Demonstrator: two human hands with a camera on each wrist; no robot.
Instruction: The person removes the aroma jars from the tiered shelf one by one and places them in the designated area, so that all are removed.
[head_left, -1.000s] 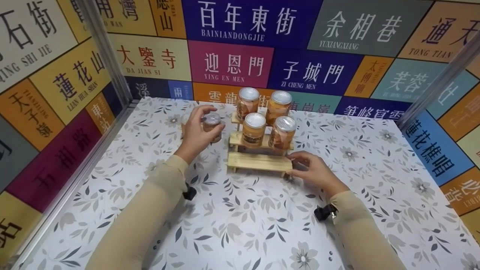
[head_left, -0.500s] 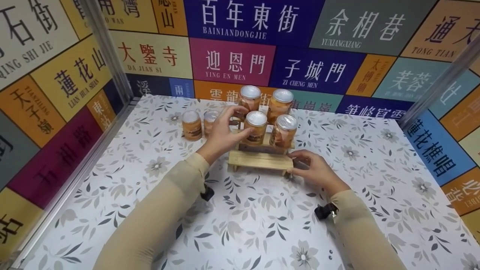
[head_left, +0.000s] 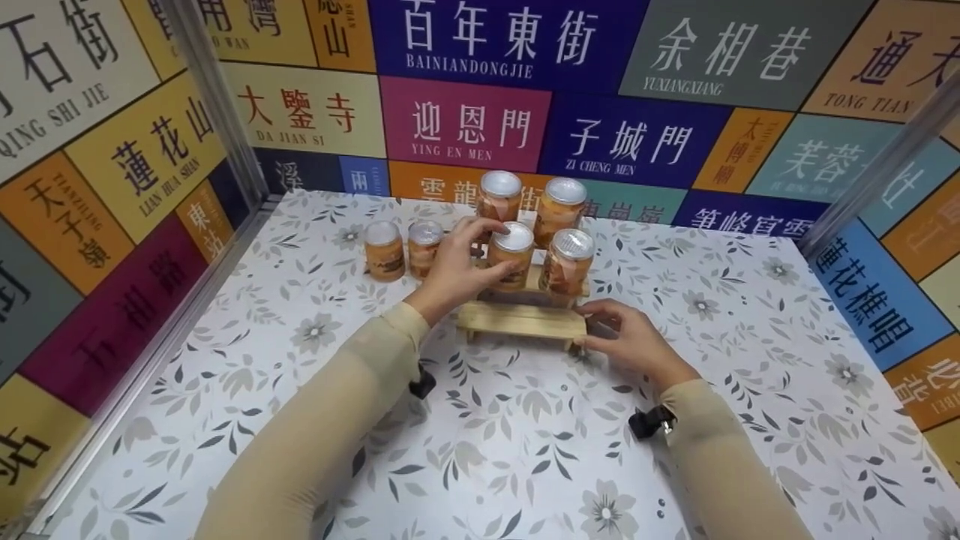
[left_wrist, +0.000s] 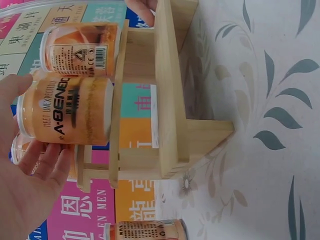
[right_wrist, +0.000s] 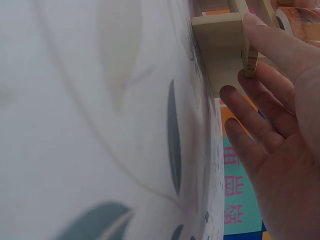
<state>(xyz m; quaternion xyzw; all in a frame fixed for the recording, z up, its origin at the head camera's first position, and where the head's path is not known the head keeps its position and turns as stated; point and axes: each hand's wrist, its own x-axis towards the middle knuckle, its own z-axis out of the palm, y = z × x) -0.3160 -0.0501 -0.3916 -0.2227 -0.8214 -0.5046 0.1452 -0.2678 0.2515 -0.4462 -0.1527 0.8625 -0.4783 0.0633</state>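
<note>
The orange jar (head_left: 511,255) on the stepped wooden rack's (head_left: 521,321) middle tier is clasped by the curled left hand (head_left: 454,270). The rack's corner at 4 o'clock is pinched by the right hand (head_left: 630,341); it should be steadied while the jar is raised straight.

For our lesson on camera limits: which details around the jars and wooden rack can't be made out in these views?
- Left hand hides the front-left jar label in the head view.
- Jar is cut off by the left wrist view's bottom edge.
- Right hand covers the rack end; tablecloth print blurred.
</note>
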